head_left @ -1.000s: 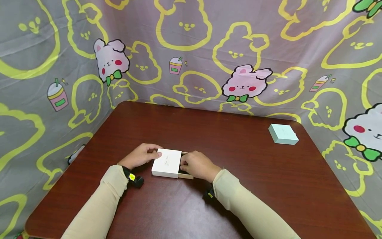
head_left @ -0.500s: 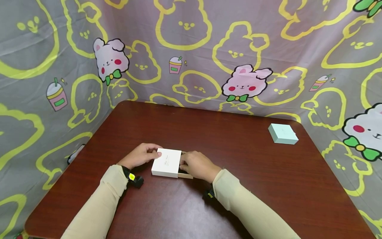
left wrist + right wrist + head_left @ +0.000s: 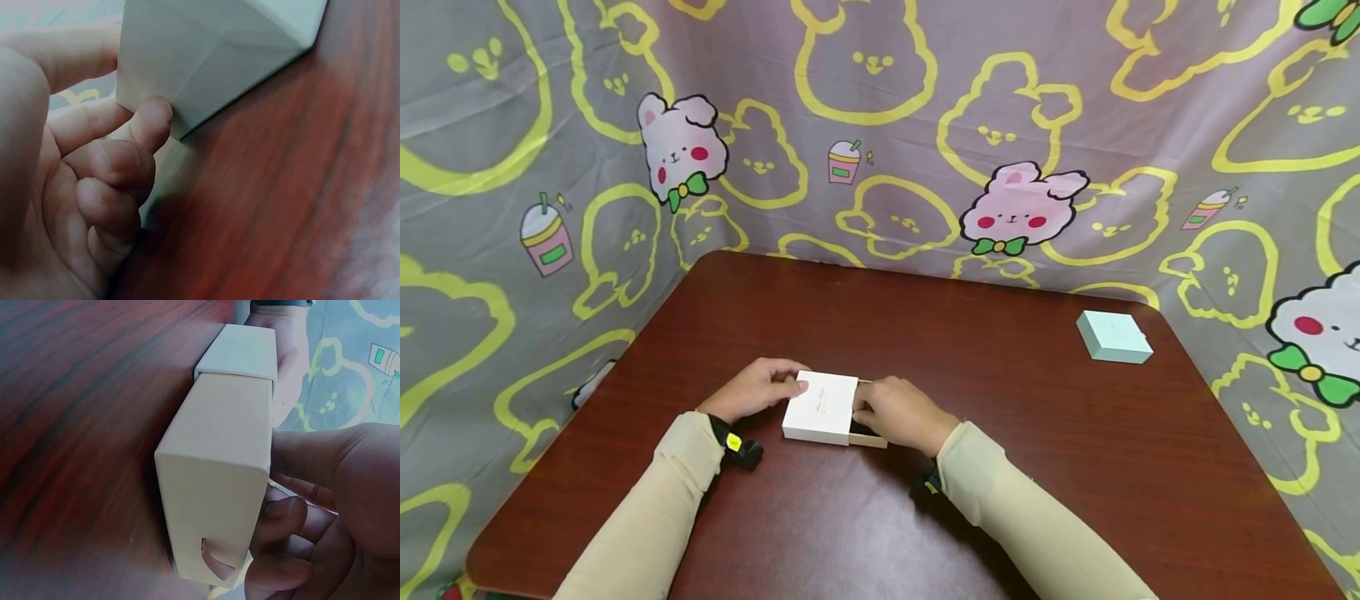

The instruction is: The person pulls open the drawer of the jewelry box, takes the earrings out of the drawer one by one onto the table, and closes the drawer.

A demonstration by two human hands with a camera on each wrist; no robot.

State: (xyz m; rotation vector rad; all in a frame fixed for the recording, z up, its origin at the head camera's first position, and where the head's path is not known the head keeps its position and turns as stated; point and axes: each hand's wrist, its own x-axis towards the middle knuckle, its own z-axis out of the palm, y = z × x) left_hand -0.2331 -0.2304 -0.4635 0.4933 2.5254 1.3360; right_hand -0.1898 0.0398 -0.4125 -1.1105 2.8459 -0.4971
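A white drawer-style gift box (image 3: 821,408) with faint lettering on its lid lies on the table, its cream inner tray (image 3: 868,440) slid partway out to the right. My left hand (image 3: 752,393) grips the sleeve's far left corner, thumb on top. In the left wrist view, fingertips (image 3: 154,119) touch the box wall. The right hand (image 3: 901,414) bends over the opened tray with its fingertips inside; whether they pinch anything is hidden. A ribbon pull (image 3: 217,562) shows on the tray's end in the right wrist view. The tray's interior looks dark.
A pale mint box (image 3: 1114,337) sits near the far right corner of the reddish-brown table (image 3: 880,325). Patterned cloth (image 3: 895,133) hangs behind and along the sides. Both wrists carry black camera straps (image 3: 735,443).
The hands and the white box keep nearly the same places. The view shifts very slightly; the right fingers move only a little in the tray.
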